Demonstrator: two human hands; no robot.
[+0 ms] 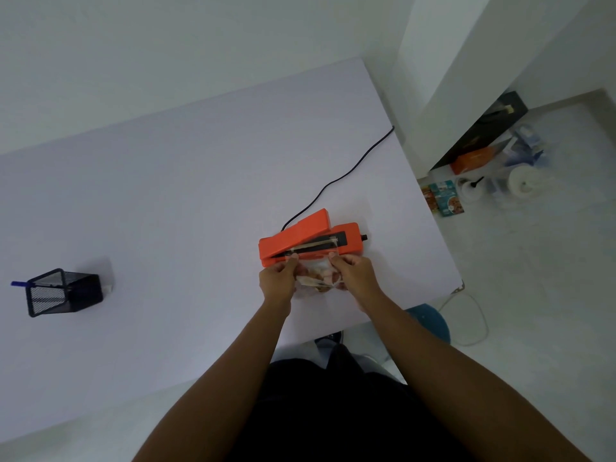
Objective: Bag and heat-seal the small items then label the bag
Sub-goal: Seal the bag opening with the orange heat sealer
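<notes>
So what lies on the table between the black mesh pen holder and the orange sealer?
Nothing: in the head view the table is bare between the pen holder and the sealer. Both hands hold the bag at the sealer.

- A white table (140, 201) fills most of the view, its far edge against a plain white wall (166, 45).
- At the right, a white pillar (466, 61) juts out from the wall.
- The floor (550, 311) is pale, evenly lit by soft, dim light.
- Boxes and packets (480, 158) lie cluttered on the floor at the pillar's foot.
- A blue round stool (431, 320) stands just beside the table's near right corner.
</notes>
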